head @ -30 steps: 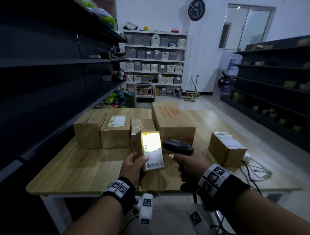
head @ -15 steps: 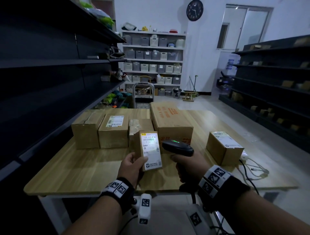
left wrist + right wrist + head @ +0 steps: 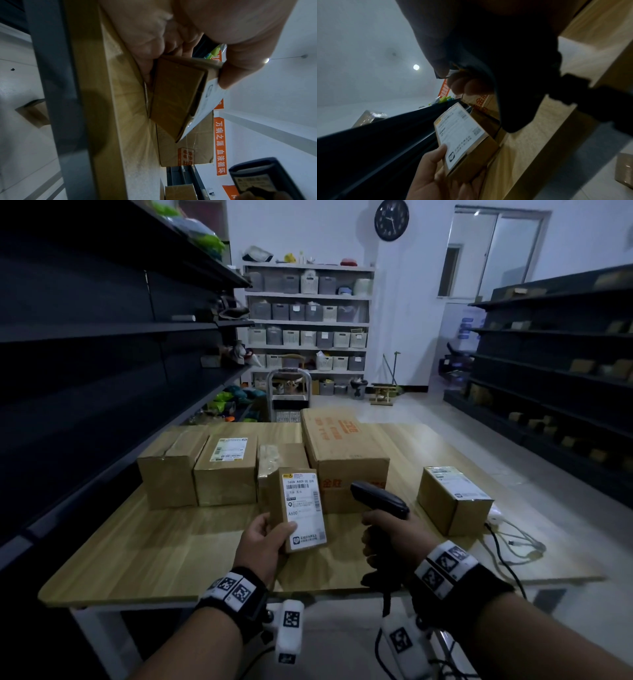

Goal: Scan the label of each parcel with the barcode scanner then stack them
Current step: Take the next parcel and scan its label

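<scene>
My left hand (image 3: pixel 265 537) grips a small cardboard parcel (image 3: pixel 299 508) above the table's front, its white label (image 3: pixel 305 510) facing up toward me; the thumb lies on the label's lower left corner. The same parcel (image 3: pixel 176 94) fills the left wrist view, and the parcel's label (image 3: pixel 460 129) shows in the right wrist view. My right hand (image 3: pixel 394 532) grips the black barcode scanner (image 3: pixel 380 499) by its handle, its head aimed left at the parcel, a short gap away. No scan light shows on the label.
On the wooden table (image 3: pixel 154 546) stand two brown parcels at the back left (image 3: pixel 171 467) (image 3: pixel 227 470), a taped one (image 3: pixel 281 455), a large carton with orange print (image 3: pixel 342 446) and a labelled parcel at the right (image 3: pixel 452 499). Cables (image 3: pixel 513 546) trail off the right edge. Dark shelving flanks both sides.
The scanner's bright light on the label one second ago has gone out, and its green indicator is off. The parcel and both hands have stayed almost in place.
</scene>
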